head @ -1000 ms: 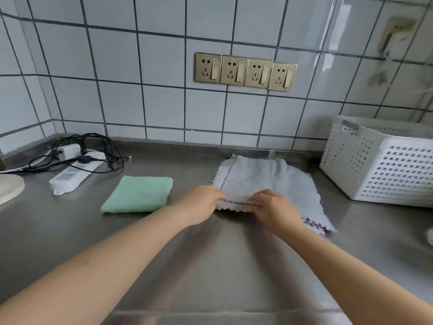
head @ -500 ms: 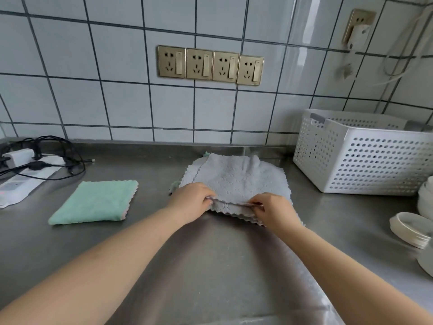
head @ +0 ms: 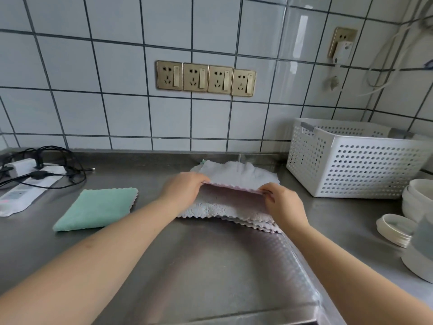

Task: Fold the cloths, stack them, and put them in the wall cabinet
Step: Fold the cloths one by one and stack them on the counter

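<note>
A pile of pale grey-pink cloths (head: pixel 225 211) with scalloped edges lies flat on the steel counter (head: pixel 210 266) near the tiled wall. My left hand (head: pixel 185 190) pinches the near left corner of the top cloth (head: pixel 239 173) and my right hand (head: pixel 282 202) pinches its near right corner. That near edge is raised off the pile and turned back, showing the pinkish underside. A folded green cloth (head: pixel 97 208) lies apart on the counter to the left. No wall cabinet is in view.
A white perforated basket (head: pixel 356 167) stands at the back right. White bowls (head: pixel 417 200) and small plates (head: pixel 396 228) sit at the right edge. A power strip (head: pixel 25 191) with tangled black cables (head: pixel 58 165) lies at the far left. Wall sockets (head: pixel 206 78) are above.
Both hands have lifted the near edge of the top cloth off the pile and carried it toward the wall. My view has shifted to the right.
</note>
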The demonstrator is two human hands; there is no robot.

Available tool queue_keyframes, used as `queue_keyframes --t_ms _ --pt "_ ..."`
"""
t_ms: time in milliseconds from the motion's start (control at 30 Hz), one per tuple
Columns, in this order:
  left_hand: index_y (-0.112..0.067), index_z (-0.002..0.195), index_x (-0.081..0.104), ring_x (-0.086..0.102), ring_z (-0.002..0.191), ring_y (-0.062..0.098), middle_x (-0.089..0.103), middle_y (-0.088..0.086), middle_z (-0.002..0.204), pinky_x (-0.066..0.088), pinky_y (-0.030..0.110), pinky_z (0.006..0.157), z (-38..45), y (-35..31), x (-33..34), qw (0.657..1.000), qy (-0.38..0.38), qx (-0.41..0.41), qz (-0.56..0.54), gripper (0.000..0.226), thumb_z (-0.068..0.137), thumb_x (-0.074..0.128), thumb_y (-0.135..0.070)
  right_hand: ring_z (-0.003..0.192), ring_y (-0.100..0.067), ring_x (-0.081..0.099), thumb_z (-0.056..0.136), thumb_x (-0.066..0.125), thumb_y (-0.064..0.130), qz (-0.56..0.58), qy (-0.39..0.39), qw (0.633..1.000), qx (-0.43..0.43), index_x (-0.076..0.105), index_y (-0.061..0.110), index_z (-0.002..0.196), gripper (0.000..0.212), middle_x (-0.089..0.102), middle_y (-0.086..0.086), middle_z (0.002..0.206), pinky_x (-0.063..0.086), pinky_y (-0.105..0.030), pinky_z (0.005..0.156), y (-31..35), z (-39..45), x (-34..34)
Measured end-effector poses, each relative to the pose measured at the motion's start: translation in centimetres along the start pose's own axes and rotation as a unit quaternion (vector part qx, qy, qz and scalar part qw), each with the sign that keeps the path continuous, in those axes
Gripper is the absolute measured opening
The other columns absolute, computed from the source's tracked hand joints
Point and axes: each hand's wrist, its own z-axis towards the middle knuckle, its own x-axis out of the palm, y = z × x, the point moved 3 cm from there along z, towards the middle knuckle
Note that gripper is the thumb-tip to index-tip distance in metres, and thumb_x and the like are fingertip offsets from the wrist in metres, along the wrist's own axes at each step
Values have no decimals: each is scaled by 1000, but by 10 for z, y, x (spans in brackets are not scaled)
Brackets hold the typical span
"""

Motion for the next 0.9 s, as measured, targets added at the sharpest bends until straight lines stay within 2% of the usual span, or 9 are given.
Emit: queue_keyframes --t_ms 133,300,400,500,600,700,800,900 --pt "-25 120 62 56 113 23 62 -2 123 45 33 87 -18 -8 -24 998 9 54 23 36 96 40 -10 98 -22 62 88 52 8 27 8 999 -46 67 19 107 26 70 4 106 44 -29 77 9 -22 -15" --pt "-24 122 60 54 112 14 60 -6 121 37 22 85 -66 -12 -42 991 83 102 11 33 96 40 -14 92 -19 63 90 56 14 37 70 994 -74 65 17 106 19 69 5 96 44 -26 76 14 -63 -23" --pt "-19 118 61 53 109 13 61 -5 117 34 18 81 -91 -18 -47 989 114 97 -13 30 96 42 -13 86 -17 62 89 54 18 33 124 990 -62 65 19 103 17 66 8 88 46 -24 74 19 -81 -27" --pt "-15 114 64 56 102 13 65 -3 111 37 18 80 -117 -22 -48 984 151 77 -50 26 95 45 -13 79 -11 59 88 53 18 40 179 982 -54 64 21 97 15 63 13 85 43 -14 67 25 -96 -31" --pt "-21 113 64 59 106 9 65 -6 113 45 25 93 -140 -18 -46 974 202 19 -98 23 94 51 -21 71 0 53 87 52 18 26 249 967 -55 58 28 88 12 61 13 84 39 -9 61 30 -110 -35" --pt "-23 113 64 55 110 1 62 -12 114 41 21 101 -158 -14 -48 960 249 -11 -130 23 93 54 -25 74 -4 53 87 51 19 19 333 942 -47 59 30 87 13 62 11 86 40 -13 66 35 -123 -39" --pt "-20 113 65 53 100 -4 59 -16 105 36 3 86 -173 -12 -56 948 299 -1 -109 23 93 54 -24 76 -4 54 88 51 21 12 414 909 -43 59 35 85 17 61 14 85 42 -17 71 40 -135 -43" --pt "-20 110 66 53 87 -7 60 -17 99 34 -1 73 -183 -5 -61 944 316 -11 -96 21 93 54 -24 73 -8 58 87 49 16 -19 470 882 -35 54 37 81 22 60 13 82 49 -19 67 38 -143 -48"
